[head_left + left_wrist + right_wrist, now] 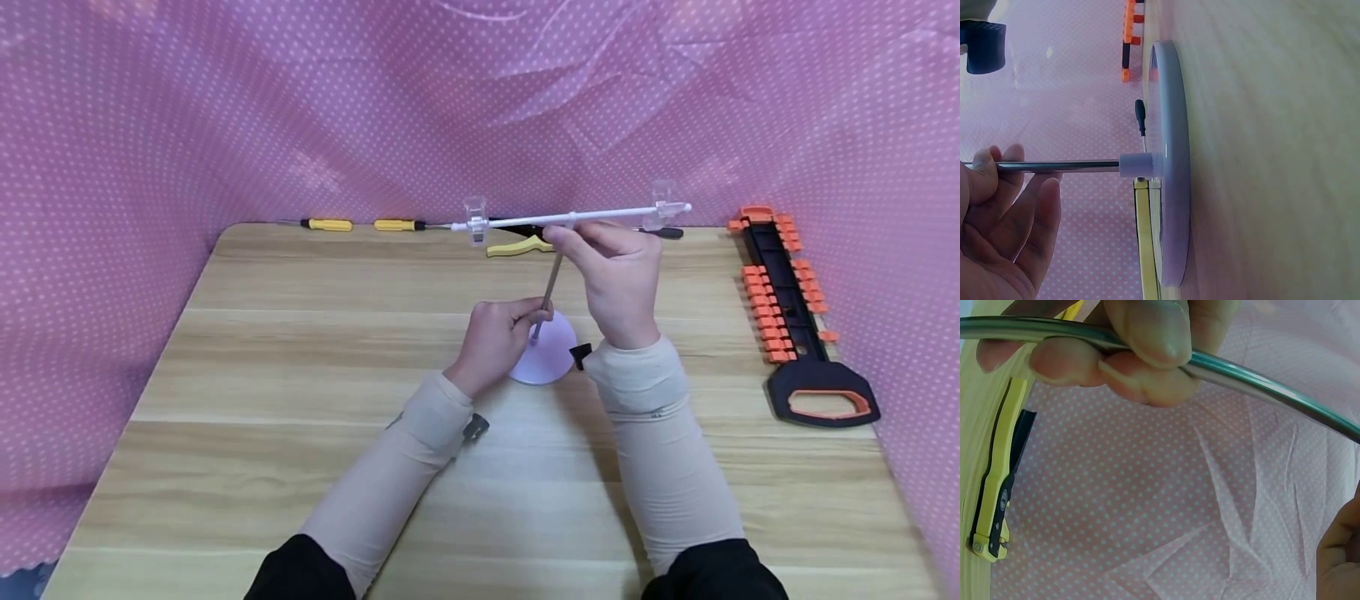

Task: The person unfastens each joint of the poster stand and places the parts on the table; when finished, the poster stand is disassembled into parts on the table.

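The right hand (618, 279) pinches the top of the metal rod (550, 292) just under the white crossbar (577, 217); the left hand (495, 337) curls its fingers round the rod low down, just above the round lilac base (551, 354). The rod leans, so a sideways pull could likely tip the base off the surface (300, 333) or twist the crossbar loose. The stand looks slim and top-heavy, with a clear clip (476, 220) at each end of the bar.
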Motion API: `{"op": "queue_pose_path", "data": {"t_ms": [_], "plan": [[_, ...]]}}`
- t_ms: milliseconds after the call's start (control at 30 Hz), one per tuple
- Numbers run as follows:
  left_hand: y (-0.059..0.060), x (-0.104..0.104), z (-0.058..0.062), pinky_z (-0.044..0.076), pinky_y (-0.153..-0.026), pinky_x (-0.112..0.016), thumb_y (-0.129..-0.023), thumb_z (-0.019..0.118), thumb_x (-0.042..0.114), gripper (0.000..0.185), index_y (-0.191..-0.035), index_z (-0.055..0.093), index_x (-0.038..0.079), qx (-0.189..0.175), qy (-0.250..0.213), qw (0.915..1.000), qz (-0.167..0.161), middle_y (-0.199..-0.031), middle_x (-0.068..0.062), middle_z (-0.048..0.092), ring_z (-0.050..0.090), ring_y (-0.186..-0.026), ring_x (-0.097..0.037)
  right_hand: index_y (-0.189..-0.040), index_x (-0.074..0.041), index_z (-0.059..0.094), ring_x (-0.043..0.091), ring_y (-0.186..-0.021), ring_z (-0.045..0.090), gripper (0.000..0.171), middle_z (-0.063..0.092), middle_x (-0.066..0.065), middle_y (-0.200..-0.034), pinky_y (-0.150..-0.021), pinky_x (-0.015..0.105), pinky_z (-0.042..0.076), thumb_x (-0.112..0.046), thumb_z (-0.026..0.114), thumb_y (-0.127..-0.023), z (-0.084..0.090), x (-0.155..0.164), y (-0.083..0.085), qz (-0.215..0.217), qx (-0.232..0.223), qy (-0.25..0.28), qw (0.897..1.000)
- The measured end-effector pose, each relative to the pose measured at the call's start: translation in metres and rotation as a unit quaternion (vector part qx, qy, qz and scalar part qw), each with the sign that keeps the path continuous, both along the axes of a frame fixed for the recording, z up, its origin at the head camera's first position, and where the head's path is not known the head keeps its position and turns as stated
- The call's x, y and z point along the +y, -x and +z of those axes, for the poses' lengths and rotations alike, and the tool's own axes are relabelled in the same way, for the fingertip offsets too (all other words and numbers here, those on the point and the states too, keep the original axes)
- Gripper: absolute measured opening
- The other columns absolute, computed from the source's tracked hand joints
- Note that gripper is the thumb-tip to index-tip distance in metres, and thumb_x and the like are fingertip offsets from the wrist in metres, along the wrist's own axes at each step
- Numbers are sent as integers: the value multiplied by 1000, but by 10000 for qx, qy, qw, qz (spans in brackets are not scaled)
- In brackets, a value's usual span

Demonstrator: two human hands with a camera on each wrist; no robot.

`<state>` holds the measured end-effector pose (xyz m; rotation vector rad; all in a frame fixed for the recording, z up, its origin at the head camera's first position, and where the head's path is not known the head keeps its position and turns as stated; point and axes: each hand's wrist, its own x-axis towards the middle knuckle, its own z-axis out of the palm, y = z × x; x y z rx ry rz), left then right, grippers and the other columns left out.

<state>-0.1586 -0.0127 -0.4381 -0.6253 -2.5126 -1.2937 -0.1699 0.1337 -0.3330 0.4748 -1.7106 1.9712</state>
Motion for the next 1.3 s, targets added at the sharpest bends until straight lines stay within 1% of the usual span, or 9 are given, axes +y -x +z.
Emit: {"op": "queue_pose_path", "data": {"t_ms": [133, 300, 433, 533, 700, 833, 933, 1100, 1300], "plan": [[1, 1, 0, 47, -59, -20, -102, 68, 7, 20, -116, 83, 10, -17, -51, 10000, -6, -103, -3, 83, 73, -77, -13, -99, 21, 74, 5, -81, 75, 18, 81, -9, -87, -78, 25, 62, 11, 80, -86, 1, -2, 0, -50, 95, 41, 9999], [1, 1, -2, 55, -65, -25, -102, 67, 5, 22, -117, 82, 9, -58, -70, 10000, 16, -103, -4, 83, 79, -90, -15, -99, 21, 74, 4, -81, 74, 17, 81, -11, -87, -79, 25, 62, 9, 79, -87, 2, -2, -1, -9, 168, -124, 9998], [1, 2, -2, 58, -68, -28, -102, 67, 4, 22, -117, 81, 8, -71, -58, 10000, 7, -104, -4, 82, 80, -95, -17, -95, 12, 80, 5, -78, 73, 8, 81, -7, -86, -78, 26, 61, 6, 79, -89, 1, -1, -1, 1, 203, -274, 9994], [1, 2, -1, 56, -65, -26, -102, 66, 3, 22, -117, 82, 7, -32, -88, 10000, -18, -103, -5, 83, 80, -90, -17, -91, 6, 83, 8, -78, 74, 6, 81, -5, -85, -79, 28, 62, 4, 78, -92, 1, 0, -1, -22, 220, -369, 9991], [1, 2, 0, 53, -62, -25, -102, 68, 5, 20, -113, 84, 8, 113, -118, 9999, -40, -101, -4, 83, 77, -81, -15, -92, 15, 78, 12, -77, 75, 17, 80, -14, -84, -78, 27, 62, -1, 74, -96, 1, 2, -1, -67, 124, -599, 9981], [2, 4, -2, 57, -64, -27, -102, 69, 9, 18, -112, 84, 9, 219, -76, 9997, -60, -102, -4, 83, 78, -82, -15, -95, 17, 77, 14, -76, 74, 20, 79, -17, -83, -74, 26, 59, -3, 74, -97, 1, 4, -3, -103, -41, -713, 9974], [3, 5, -3, 58, -64, -26, -102, 68, 7, 19, -113, 84, 9, 185, -120, 9997, -108, -102, -5, 83, 79, -84, -16, -95, 11, 80, 14, -76, 73, 17, 81, -10, -84, -72, 26, 57, -5, 75, -97, 3, 7, -5, -113, -161, -615, 9979], [0, 1, -3, 52, -59, -22, -102, 68, 6, 19, -111, 84, 9, -28, -225, 9997, -128, -103, -5, 83, 74, -73, -17, -89, -5, 85, 13, -76, 72, 15, 81, 3, -84, -69, 29, 53, -6, 74, -99, 5, 12, -5, -91, -149, -178, 9997], [-1, -3, -2, 59, -67, -29, -102, 69, 8, 18, -111, 84, 11, -6, -46, 10000, -68, -105, -5, 83, 75, -81, -15, -89, -1, 84, 16, -75, 74, 17, 82, 3, -86, -67, 29, 51, -10, 73, -100, 8, 24, -1, -238, -12, 138, 9996]]}}
